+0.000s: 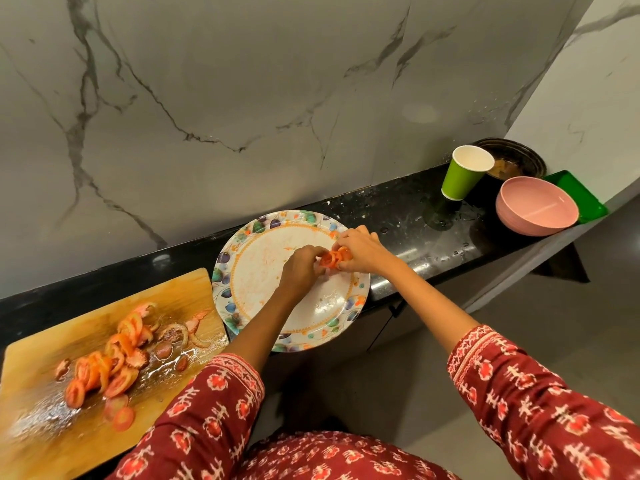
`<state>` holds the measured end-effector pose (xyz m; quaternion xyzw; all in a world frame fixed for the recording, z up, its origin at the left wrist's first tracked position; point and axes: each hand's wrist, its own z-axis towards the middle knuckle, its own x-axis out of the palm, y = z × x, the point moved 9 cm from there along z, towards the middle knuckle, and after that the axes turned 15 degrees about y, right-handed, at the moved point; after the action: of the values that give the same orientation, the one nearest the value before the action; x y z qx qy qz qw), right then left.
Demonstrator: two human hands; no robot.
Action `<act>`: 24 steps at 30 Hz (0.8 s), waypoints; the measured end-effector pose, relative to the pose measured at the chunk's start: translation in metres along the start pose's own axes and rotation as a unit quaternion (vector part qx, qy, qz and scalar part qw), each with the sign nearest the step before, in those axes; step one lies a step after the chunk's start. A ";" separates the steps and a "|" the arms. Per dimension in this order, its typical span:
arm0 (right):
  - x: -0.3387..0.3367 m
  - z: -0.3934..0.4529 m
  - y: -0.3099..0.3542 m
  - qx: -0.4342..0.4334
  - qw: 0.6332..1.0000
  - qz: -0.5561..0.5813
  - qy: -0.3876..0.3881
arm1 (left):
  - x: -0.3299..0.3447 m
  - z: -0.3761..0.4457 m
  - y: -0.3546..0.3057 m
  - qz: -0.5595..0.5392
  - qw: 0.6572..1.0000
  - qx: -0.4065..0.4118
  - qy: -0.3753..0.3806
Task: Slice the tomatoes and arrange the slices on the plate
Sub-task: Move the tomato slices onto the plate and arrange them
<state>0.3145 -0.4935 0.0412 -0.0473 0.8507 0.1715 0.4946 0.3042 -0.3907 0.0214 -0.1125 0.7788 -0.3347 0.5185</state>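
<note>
table (408,209): black, glossy, wet patches right of your hands; narrow ledge.
cutting board (45,355): well left of your hands, juice all over it.
plate (249,271): directly under both hands, near edge looks to overhang the table; smeared, no slices laid down yet.
loose slices (104,368): heaped on the board, most of the job still there.
left hand (300,268): fingers curled, pinching the left end of the held slices.
right hand (360,249): fingers curled round the other end of the same bunch.
held slices (333,258): small stack between both hands, just above the plate's right half.
risk: wet slices slip or tear as you fan them; pressing on the overhanging rim could tip the plate.
</note>
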 end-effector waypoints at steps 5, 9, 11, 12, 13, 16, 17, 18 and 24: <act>-0.004 0.000 -0.007 0.013 0.999 -0.031 0.024 | 0.002 -0.001 -0.003 -0.012 1.000 0.008 -0.013; 0.004 0.002 -0.013 0.015 0.998 -0.046 0.046 | 0.004 0.000 -0.002 -0.029 0.999 -0.002 -0.014; 0.004 0.002 -0.017 0.016 0.998 -0.039 0.040 | 0.005 -0.001 0.000 -0.036 0.999 -0.005 -0.013; 0.004 0.001 -0.018 0.016 0.999 -0.036 0.036 | 0.006 -0.002 0.001 -0.037 0.999 -0.004 -0.010; 0.005 0.001 -0.020 0.015 0.999 -0.033 0.032 | 0.007 -0.003 0.002 -0.037 0.999 -0.002 -0.005; 0.006 0.000 -0.021 0.011 0.999 -0.024 0.028 | 0.011 -0.005 0.004 -0.033 0.999 0.002 0.001; 0.006 0.001 -0.021 0.009 0.999 -0.021 0.027 | 0.011 -0.006 0.004 -0.032 0.999 0.004 -0.003; 0.005 0.002 -0.020 0.008 0.999 -0.020 0.026 | 0.010 -0.006 0.003 -0.034 0.999 0.008 -0.008; 0.002 0.005 -0.019 0.013 0.999 -0.036 0.033 | 0.008 -0.001 -0.007 -0.037 0.999 0.021 -0.015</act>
<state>0.3224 -0.5099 0.0323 -0.0771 0.8663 0.1412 0.4729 0.2985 -0.4001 0.0203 -0.1348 0.7593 -0.3683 0.5194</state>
